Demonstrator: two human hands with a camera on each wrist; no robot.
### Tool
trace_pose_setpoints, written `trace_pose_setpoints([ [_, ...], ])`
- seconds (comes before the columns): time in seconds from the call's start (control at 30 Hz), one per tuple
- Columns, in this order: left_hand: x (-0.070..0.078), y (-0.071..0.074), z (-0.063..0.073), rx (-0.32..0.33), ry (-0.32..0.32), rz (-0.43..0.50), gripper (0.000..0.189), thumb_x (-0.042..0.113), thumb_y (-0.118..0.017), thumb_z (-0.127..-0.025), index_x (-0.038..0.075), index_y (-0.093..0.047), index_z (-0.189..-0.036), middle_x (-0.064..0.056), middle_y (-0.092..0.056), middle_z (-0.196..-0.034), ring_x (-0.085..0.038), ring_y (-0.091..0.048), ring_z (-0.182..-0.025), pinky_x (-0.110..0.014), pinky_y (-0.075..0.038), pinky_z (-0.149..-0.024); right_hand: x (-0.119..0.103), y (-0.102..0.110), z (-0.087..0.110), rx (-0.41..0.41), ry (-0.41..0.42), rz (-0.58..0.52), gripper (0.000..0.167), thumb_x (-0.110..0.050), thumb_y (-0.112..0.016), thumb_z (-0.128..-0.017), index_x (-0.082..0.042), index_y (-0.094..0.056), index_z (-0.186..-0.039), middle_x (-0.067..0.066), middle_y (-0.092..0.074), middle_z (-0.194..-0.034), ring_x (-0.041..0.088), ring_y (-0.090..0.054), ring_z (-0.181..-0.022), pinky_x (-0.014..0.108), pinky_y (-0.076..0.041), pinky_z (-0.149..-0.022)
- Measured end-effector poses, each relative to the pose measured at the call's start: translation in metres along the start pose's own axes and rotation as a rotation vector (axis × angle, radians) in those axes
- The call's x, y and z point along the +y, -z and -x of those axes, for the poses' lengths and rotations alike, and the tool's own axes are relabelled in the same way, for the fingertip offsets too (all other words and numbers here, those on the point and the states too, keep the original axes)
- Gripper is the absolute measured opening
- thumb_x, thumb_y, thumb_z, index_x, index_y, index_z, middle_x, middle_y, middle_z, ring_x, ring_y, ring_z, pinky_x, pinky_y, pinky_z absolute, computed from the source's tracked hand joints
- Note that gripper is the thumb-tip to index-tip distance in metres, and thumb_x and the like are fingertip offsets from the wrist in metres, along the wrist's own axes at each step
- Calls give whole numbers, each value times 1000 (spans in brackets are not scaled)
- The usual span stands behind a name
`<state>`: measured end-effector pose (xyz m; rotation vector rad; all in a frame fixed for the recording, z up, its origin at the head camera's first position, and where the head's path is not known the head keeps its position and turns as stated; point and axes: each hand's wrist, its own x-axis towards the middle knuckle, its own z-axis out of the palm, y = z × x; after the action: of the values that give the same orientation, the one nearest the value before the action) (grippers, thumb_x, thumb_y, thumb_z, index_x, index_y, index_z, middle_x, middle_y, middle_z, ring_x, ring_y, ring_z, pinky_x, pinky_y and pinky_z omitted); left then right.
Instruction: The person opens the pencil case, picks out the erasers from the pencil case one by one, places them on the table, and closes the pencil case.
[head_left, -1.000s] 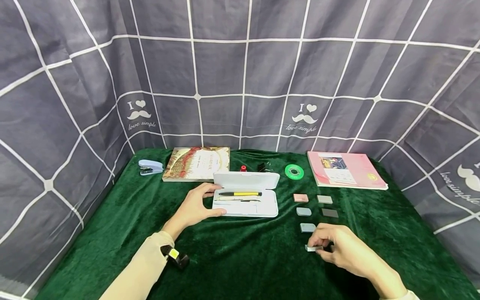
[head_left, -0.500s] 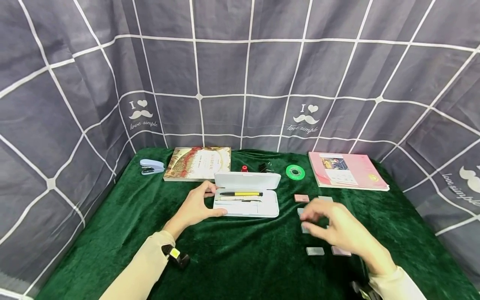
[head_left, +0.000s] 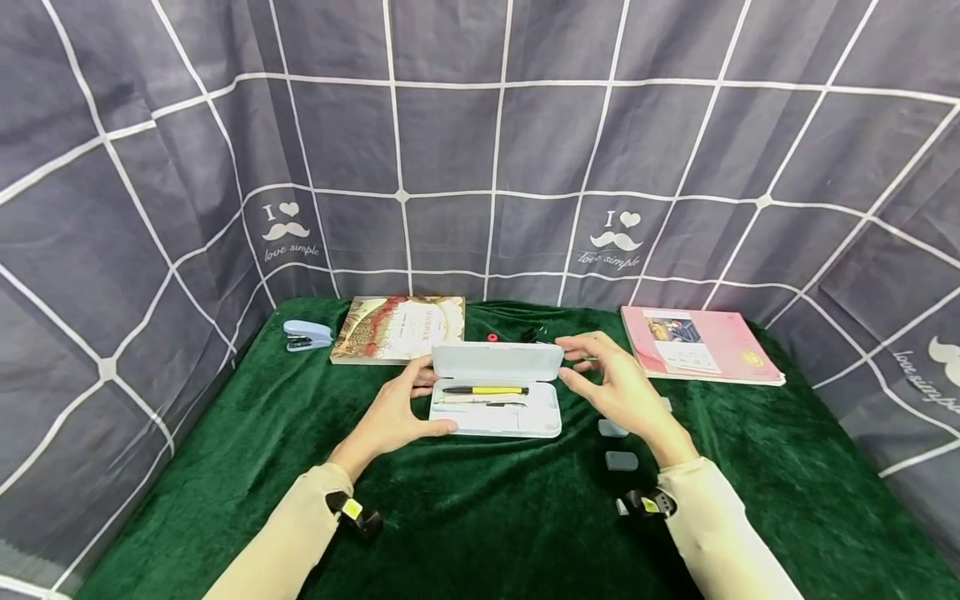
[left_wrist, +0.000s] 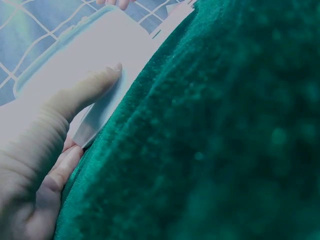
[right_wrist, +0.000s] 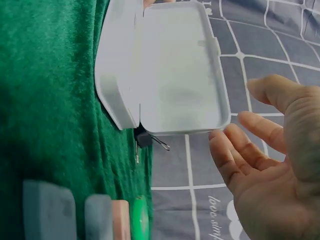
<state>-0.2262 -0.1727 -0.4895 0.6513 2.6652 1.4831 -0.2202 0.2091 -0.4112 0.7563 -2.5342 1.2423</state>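
Note:
A white pencil case point(head_left: 538, 422) lies with its lid point(head_left: 497, 364) raised, in the middle of the green cloth. Inside are a yellow-and-black pen point(head_left: 495, 390) and another slim pen point(head_left: 506, 405). My left hand point(head_left: 393, 412) grips the case's left end, thumb at the front and fingers behind; the left wrist view shows the thumb point(left_wrist: 92, 90) over its edge. By the lid's upper right corner is my right hand point(head_left: 618, 383), fingers spread and lightly bent. In the right wrist view its fingertips point(right_wrist: 218, 137) are at the lid's corner; contact is unclear.
Grey eraser-like blocks point(head_left: 621, 461) lie right of the case, partly hidden by the right arm. Behind are a stapler point(head_left: 307, 335), a patterned book point(head_left: 397, 329), a pink book point(head_left: 701, 343) and a black binder clip point(right_wrist: 143, 138). Green tape point(right_wrist: 140, 220) shows in the right wrist view.
My right hand has left a small block at the front right, rising and moving left to the lid's right corner. The left hand stays on the case.

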Motion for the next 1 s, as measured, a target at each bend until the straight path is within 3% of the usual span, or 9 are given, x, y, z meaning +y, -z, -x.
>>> trace_pose_setpoints([
  [0.13, 1, 0, 1, -7, 32, -2, 107, 37, -100, -86, 15, -37, -170, -15, -63, -150, -35, -65, -139, -53, -54, -120, 3, -5, -1, -3, -51, -1, 34, -15, -75, -109, -12, -73, -143, 5, -70, -127, 22, -71, -109, 36, -64, -90],
  [0.23, 0, 0, 1, -3, 47, -10, 103, 39, -101, -85, 14, -41, -167, -16, -62, -152, -36, -66, -139, -53, -55, -119, 6, -8, -1, -54, -66, -11, 27, -20, -72, -112, -11, -77, -137, 4, -72, -123, 21, -71, -103, 32, -62, -86],
  [0.37, -4, -1, 0, -11, 27, -29, 94, 44, -98, -87, 16, -49, -163, -13, -59, -157, -35, -64, -141, -53, -54, -119, 11, -11, 1, -148, -97, -44, 26, -23, -74, -111, -11, -80, -133, 6, -76, -128, 23, -75, -106, 37, -65, -93],
  [0.5, -7, -1, 0, -8, -23, -48, 77, 43, -88, -98, 16, -55, -162, -10, -60, -158, -34, -64, -140, -54, -54, -120, 16, -13, 3, -223, -118, -68, 38, -22, -84, -104, -9, -76, -139, 10, -74, -138, 27, -74, -121, 49, -63, -108],
  [0.63, -7, 0, 0, 0, -38, -69, 66, 41, -79, -106, 15, -57, -163, -10, -62, -155, -33, -66, -138, -54, -54, -119, 18, -16, 5, -280, -114, -69, 55, -19, -90, -97, -3, -70, -146, 14, -71, -144, 34, -72, -128, 54, -59, -112],
  [0.83, -7, -1, 1, 0, -33, -106, 70, 39, -83, -103, 13, -57, -163, -10, -63, -154, -34, -68, -136, -55, -56, -117, 19, -20, 8, -348, -144, -36, 65, -21, -91, -97, -2, -64, -153, 18, -66, -150, 37, -72, -128, 54, -61, -110],
  [1.0, -6, -1, 0, -4, -22, -93, 74, 41, -86, -100, 14, -57, -163, -9, -63, -154, -35, -68, -136, -56, -56, -117, 19, -21, 8, -355, -163, -27, 68, -21, -91, -96, -3, -62, -155, 17, -64, -152, 36, -72, -127, 52, -62, -110],
])
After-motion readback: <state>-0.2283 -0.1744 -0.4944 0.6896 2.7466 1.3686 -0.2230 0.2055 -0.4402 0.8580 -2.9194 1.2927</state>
